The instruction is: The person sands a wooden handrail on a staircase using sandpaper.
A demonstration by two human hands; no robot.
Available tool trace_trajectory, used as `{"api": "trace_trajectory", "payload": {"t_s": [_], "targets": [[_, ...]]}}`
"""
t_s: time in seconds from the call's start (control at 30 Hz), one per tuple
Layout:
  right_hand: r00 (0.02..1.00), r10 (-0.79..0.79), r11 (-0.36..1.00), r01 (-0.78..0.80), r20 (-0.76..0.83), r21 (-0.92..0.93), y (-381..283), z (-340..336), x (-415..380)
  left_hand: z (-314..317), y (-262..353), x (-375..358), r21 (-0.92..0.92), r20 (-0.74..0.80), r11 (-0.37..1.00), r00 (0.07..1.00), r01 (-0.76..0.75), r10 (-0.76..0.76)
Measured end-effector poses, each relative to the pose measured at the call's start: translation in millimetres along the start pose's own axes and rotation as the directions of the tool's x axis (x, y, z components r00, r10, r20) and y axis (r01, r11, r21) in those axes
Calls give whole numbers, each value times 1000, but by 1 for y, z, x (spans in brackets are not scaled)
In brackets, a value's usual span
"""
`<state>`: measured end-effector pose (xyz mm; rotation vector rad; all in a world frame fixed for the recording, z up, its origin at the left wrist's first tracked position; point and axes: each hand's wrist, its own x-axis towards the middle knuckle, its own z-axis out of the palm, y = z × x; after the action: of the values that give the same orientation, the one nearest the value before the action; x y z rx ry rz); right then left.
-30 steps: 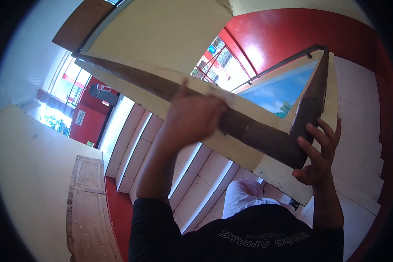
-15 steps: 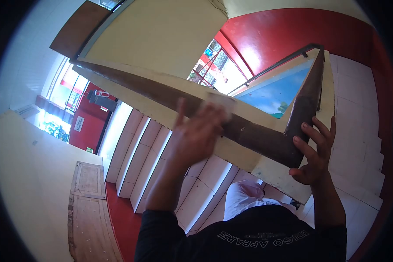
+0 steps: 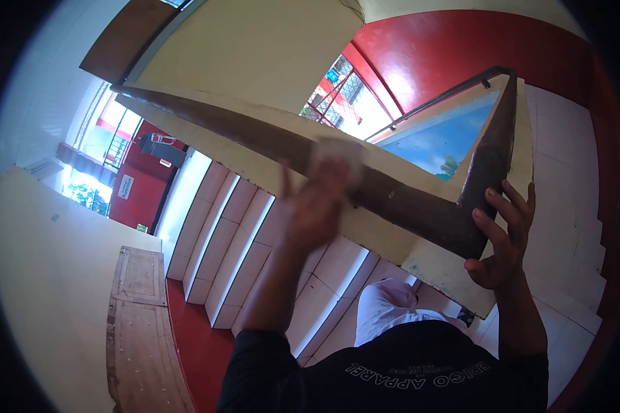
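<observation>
A dark brown handrail (image 3: pixel 413 210) tops a cream wall and bends sharply at the right. Blurred by motion, my left hand (image 3: pixel 318 199) presses a pale, flat piece (image 3: pixel 337 160), perhaps sandpaper or cloth, against the middle of the rail; its exact material is unclear. My right hand (image 3: pixel 504 237) rests at the rail's corner, fingers spread along its outer edge, holding nothing.
Tiled stairs (image 3: pixel 244 230) run below the rail. A wooden panel (image 3: pixel 139 344) lies at the lower left beside a red floor strip (image 3: pixel 193 344). Beyond the rail are a thin metal handrail (image 3: pixel 437 103) and a blue mural (image 3: pixel 441 141).
My left hand has shifted slightly left along the rail with the pale piece. My right hand remains at the corner, and the view has moved slightly.
</observation>
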<state>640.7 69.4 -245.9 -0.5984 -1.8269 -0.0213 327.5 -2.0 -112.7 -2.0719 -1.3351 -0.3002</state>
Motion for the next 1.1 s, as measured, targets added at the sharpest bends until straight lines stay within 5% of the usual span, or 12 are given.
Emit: {"api": "trace_trajectory", "payload": {"t_s": [0.07, 0.2, 0.33, 0.4, 0.53, 0.57, 0.67, 0.8, 0.93, 1.0, 1.03, 1.1], "targets": [[1000, 18, 1000, -18, 6, 12, -4, 0, -3, 12, -22, -3, -10, -158, 992, 980, 123, -123], [1000, 26, 999, -26, 6, 27, -4, -1, -2, 9, 22, -17, -127, 18, 990, 998, 62, -60], [1000, 24, 999, -24, 4, 30, -3, 0, -3, 29, -21, -31, -50, -177, 963, 947, 264, -269], [1000, 10, 999, -11, 2, 36, -3, 0, -3, 30, 13, -34, -116, -99, 989, 990, 92, -103], [1000, -7, 999, 7, -3, 42, 1, 2, -3, 27, -3, -35, -32, -179, 984, 967, 176, -179], [1000, -1, 999, 1, -3, 42, 0, 2, -3, 27, -24, -32, -127, -288, 924, 877, 362, -383], [1000, 6, 999, -7, 5, 44, -1, 3, -3, 29, -12, -39, -116, -222, 979, 956, 167, -190], [1000, 14, 1000, -14, 13, 26, -1, 2, -5, 25, -50, -35, -65, -287, 908, 863, 415, -415], [999, 33, 999, -33, 13, 31, -2, 4, -8, 13, -23, -30, -65, -83, 996, 995, 58, -64], [1000, 30, 999, -30, 7, 29, -2, 4, -6, 7, -47, -24, 29, -166, 987, 975, 155, -149], [999, 33, 999, -34, 11, 34, -3, 3, -7, 1, -64, -18, -14, -239, 933, 905, 359, -352], [999, 33, 999, -33, 12, 33, -4, 3, -9, -2, -73, -16, -33, -211, 914, 891, 405, -403]]}}
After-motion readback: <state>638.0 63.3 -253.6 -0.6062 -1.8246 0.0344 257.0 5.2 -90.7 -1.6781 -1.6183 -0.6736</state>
